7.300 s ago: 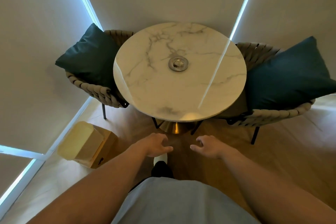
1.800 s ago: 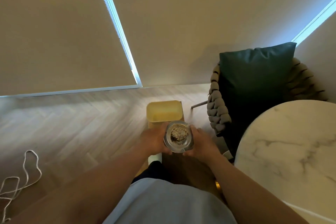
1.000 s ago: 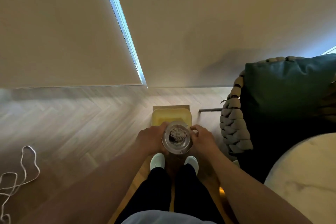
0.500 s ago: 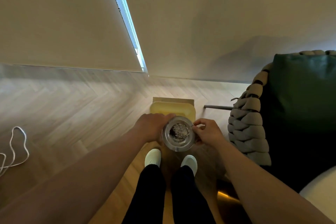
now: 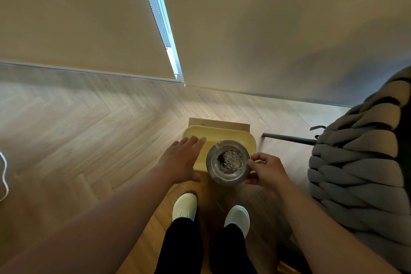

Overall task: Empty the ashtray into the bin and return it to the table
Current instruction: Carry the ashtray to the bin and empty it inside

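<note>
Gripping the round metal ashtray [image 5: 228, 162], the right hand [image 5: 265, 171] hovers over the rectangular yellow bin [image 5: 222, 135].

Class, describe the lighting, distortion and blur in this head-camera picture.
Head view: dim, warm room; cold daylight enters only through the gap between blinds; wide-angle lens bends the floor line; ashtray and hands fairly sharp, chair edge soft.
</note>
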Motion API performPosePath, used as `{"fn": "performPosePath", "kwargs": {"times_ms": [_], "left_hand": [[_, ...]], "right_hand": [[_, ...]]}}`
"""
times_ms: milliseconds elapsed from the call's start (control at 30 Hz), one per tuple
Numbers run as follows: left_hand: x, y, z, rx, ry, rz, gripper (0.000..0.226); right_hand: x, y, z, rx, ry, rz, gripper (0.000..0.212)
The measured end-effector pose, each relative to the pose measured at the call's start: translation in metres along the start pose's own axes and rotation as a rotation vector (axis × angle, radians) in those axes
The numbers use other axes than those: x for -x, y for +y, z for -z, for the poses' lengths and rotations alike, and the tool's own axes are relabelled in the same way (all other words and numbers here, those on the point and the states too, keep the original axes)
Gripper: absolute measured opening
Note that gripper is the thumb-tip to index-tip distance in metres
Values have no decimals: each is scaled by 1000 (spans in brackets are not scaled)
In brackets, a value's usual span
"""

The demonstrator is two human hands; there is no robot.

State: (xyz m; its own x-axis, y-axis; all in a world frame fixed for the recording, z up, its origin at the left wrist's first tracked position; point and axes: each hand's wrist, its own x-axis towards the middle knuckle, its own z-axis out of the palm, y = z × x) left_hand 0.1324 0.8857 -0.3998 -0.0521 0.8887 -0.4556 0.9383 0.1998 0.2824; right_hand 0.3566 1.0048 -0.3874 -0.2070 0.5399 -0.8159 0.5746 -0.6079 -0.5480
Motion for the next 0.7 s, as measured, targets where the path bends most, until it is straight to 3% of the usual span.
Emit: {"fn": "performPosePath", "kwargs": {"times_ms": [233,700], "left_hand": [[-34,-34,-52,-91,68,-72,140],[-67,-57,-76,-121,91,-126,148]], "right_hand": [[-51,27,-5,-73,50,31,7],[-83,36,-14,-78,98,244,7]]}}
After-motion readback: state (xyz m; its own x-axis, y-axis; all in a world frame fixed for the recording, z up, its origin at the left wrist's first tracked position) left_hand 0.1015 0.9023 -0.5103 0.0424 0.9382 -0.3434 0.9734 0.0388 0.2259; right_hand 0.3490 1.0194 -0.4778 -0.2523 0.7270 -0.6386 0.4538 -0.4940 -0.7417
